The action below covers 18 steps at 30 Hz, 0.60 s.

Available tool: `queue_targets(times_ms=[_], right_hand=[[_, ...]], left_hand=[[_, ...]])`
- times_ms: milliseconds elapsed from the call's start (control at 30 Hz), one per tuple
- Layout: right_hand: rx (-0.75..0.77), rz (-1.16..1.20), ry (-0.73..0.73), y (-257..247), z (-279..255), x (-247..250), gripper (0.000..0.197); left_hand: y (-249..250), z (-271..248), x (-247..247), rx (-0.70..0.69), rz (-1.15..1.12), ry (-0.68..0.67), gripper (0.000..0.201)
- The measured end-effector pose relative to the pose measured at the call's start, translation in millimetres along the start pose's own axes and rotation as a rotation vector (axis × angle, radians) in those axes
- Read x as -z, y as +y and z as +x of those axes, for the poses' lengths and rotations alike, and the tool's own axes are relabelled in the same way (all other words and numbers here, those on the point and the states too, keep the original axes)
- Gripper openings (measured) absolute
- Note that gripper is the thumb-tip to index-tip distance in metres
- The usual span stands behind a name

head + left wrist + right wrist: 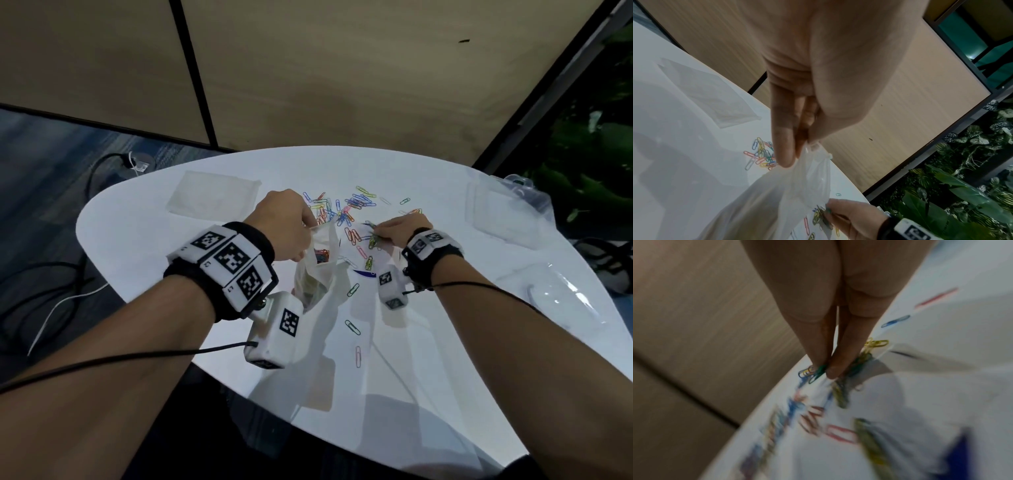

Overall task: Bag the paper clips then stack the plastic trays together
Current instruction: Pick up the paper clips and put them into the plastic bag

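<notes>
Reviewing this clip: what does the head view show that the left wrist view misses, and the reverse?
Only the head view shows the clear plastic trays along the table's right side, clips already inside the bag, and cables on the floor. Only the left wrist view shows the left hand's fingers pinching the bag's rim close up, plus the plants behind the table. Both show the left hand holding the bag, the right hand gripping a few paper clips, the loose clip pile, and a flat bag farther back.

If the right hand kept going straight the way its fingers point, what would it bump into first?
The right hand already pinches a few paper clips at its fingertips. Straight on, it would probably reach the main heap of clips on the white table, though depth is hard to judge.
</notes>
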State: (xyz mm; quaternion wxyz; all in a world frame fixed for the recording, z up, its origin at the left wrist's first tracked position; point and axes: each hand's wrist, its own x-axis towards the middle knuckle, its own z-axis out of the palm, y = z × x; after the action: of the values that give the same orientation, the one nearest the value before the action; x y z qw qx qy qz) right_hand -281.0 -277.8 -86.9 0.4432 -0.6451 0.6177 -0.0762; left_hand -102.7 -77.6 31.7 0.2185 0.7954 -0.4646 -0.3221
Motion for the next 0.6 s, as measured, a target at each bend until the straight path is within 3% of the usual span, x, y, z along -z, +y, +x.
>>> queue_targets(times_ms=[67,100,200,267,367,500,600], right_hand=[[-0.080,0.496,-0.098,-8.2,-5.1,8.6,0.037],[-0.090,0.651,-0.145,-18.0,-10.3,12.2,0.031],[-0.009,0.785,-0.361,-61.4,-41.7,21.8,0.012],[0.079,0.735,-0.504,-84.7,-64.1,23.7,0.011],[0.191,0.413,-0.641,-102.3,-88.3,10.0,0.014],[0.300,0.131,-0.550,-106.3,-96.8,-17.4,0.016],[0.399,-0.045,-0.487,-113.5,-106.8,-32.5,0.007]], left_hand=[[0.4,1.3,-0.2,0.006,-0.002,0.003,0.030],[0.6,2.2,-0.4,0.012,-0.004,0.008,0.031],[1.1,4.4,-1.6,0.036,-0.032,0.035,0.027],[1.8,5.8,-2.2,0.051,-0.053,0.059,0.027],[0.3,6.4,0.0,0.060,-0.069,0.097,0.024],[-6.4,4.7,6.1,0.085,-0.068,0.114,0.025],[-9.2,4.2,10.0,0.096,-0.099,0.118,0.022]])
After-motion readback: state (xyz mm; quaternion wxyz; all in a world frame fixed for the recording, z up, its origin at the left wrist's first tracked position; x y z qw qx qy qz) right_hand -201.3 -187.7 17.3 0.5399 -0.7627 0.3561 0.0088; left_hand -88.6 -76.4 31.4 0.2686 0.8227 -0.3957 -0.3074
